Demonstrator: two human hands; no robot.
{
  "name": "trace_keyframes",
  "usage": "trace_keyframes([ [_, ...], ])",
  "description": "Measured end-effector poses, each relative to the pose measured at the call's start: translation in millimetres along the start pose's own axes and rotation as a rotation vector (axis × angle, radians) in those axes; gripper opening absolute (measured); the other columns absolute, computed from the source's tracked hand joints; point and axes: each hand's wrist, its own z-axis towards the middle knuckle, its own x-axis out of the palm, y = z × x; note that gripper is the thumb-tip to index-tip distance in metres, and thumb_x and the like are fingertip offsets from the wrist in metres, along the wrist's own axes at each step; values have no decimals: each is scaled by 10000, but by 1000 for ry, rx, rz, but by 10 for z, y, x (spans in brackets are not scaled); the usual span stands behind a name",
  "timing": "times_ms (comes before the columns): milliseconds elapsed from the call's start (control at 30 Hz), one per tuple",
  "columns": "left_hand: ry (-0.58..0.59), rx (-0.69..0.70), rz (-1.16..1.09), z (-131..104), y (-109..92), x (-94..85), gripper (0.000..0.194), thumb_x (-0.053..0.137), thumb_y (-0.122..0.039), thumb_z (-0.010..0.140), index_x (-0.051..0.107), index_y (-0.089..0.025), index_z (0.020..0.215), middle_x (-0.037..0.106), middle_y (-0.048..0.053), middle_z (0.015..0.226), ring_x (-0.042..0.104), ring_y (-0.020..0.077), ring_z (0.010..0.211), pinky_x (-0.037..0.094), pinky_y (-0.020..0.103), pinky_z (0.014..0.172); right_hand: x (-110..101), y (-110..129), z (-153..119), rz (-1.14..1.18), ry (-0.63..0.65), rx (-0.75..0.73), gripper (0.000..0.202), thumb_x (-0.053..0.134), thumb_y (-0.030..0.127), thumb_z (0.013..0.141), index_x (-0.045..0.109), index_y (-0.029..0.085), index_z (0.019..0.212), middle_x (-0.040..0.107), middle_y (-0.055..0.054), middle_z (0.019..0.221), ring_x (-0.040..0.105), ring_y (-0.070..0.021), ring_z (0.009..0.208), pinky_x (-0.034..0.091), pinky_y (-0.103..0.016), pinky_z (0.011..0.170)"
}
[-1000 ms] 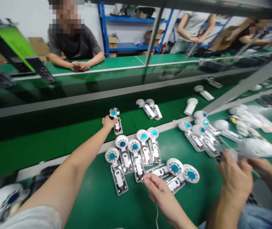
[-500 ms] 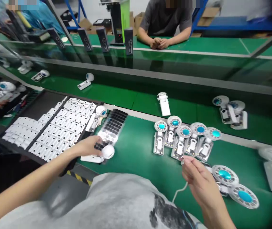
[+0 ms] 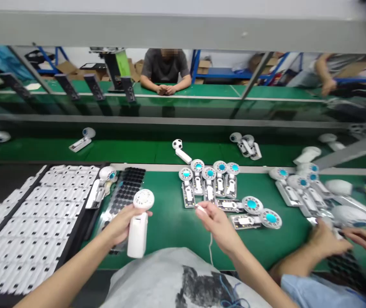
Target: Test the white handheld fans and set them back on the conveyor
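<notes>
My left hand grips a white handheld fan at its neck, round head up and handle hanging down, over the edge of a sheet of black round pads. Between the fingertips of my right hand is the end of a thin white cable, which trails down to my lap. Just beyond that hand stand several opened fans with blue centres and bare handle insides. Two more fans lie sideways to its right.
On the left is a black tray of white handle shells, with another fan at its edge. Fans, including a football-patterned fan, lie on the green belt behind. A co-worker's hands work at right; a person sits opposite.
The white fan has risen off the table in my left hand and now hangs upright. My right hand keeps the cable end. The view has shifted to the right and up.
</notes>
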Motion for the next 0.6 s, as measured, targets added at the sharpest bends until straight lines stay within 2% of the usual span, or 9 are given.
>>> trace_keyframes([
  [67, 79, -115, -187, 102, -39, 291, 204, 667, -227, 673, 615, -137, 849, 683, 56, 756, 576, 128, 583, 435, 244, 580, 86, -14, 51, -3, 20, -43, 279, 628, 427, 748, 520, 188, 842, 413, 60, 613, 344, -92, 546, 273, -218, 506],
  [167, 247, -348, -381, 289, 64, 650, 127, 617, -233, 691, 622, -111, 724, 609, 29, 565, 507, 101, 450, 386, 221, 466, 157, -47, 132, 68, 3, -92, 282, 673, 371, 702, 494, 193, 829, 465, 46, 695, 416, -108, 630, 349, -237, 605],
  [267, 418, -521, -467, 385, 239, 862, 239, 600, -331, 731, 624, -93, 736, 561, 22, 523, 473, 93, 419, 346, 213, 417, 121, -80, 177, 180, -68, -93, 359, 727, 339, 632, 459, 199, 825, 463, 46, 730, 438, -109, 649, 378, -240, 621],
  [333, 455, -596, -386, 352, 297, 922, 349, 617, -416, 742, 634, -80, 835, 582, 28, 576, 482, 86, 431, 354, 210, 427, 70, -94, 171, 243, -135, -64, 422, 752, 334, 590, 454, 201, 857, 470, 37, 782, 446, -106, 655, 384, -233, 600],
  [367, 456, -604, -299, 312, 294, 931, 396, 619, -453, 740, 631, -84, 883, 603, 37, 622, 495, 89, 444, 369, 217, 442, 50, -99, 158, 262, -155, -41, 445, 759, 333, 576, 458, 199, 875, 470, 33, 807, 442, -100, 648, 378, -227, 583],
  [433, 415, -532, -75, 221, 232, 916, 431, 605, -507, 738, 617, -124, 937, 623, 37, 680, 515, 108, 472, 392, 242, 473, 42, -111, 123, 276, -151, 9, 449, 765, 333, 564, 473, 189, 872, 456, 34, 809, 415, -80, 609, 351, -212, 542],
  [533, 309, -276, 170, 135, 89, 840, 394, 565, -542, 750, 600, -194, 932, 614, 2, 678, 519, 124, 531, 391, 246, 511, 116, -125, 92, 288, -115, 37, 435, 768, 317, 566, 493, 173, 870, 450, 40, 796, 387, -61, 580, 327, -206, 532],
  [600, 309, -155, 280, 147, 16, 778, 356, 666, -465, 693, 606, -189, 910, 634, 0, 753, 539, 126, 622, 400, 231, 567, 189, -120, 105, 279, -116, 23, 440, 770, 310, 571, 505, 166, 891, 458, 38, 809, 379, -53, 575, 313, -203, 528],
])
